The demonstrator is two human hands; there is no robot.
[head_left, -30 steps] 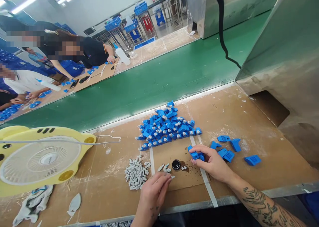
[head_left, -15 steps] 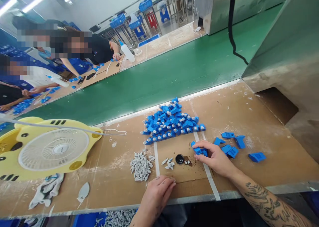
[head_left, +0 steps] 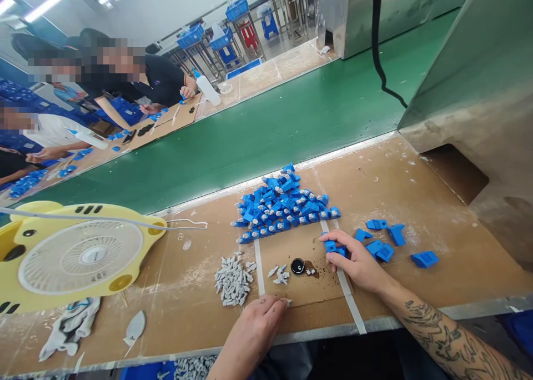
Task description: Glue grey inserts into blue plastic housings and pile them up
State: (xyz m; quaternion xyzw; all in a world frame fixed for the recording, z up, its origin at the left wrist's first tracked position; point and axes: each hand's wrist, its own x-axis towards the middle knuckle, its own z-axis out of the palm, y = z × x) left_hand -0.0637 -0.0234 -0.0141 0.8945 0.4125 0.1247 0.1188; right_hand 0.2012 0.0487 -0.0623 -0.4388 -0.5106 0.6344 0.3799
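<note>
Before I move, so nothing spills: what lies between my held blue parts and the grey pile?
Head view, from the right hand's blue parts: a dark spill with pale bits, the black cup, loose grey parts, then tape beside the grey pile.

1 head camera looks forward; down over the hands (head_left: 256, 321).

In the middle of the frame, a pile of blue parts (head_left: 281, 202) lies on the brown desk (head_left: 358, 174), and below it the right hand (head_left: 358, 260) holds blue pieces (head_left: 335, 248), while the left hand (head_left: 262, 319) is near the gray parts (head_left: 234, 280).
</note>
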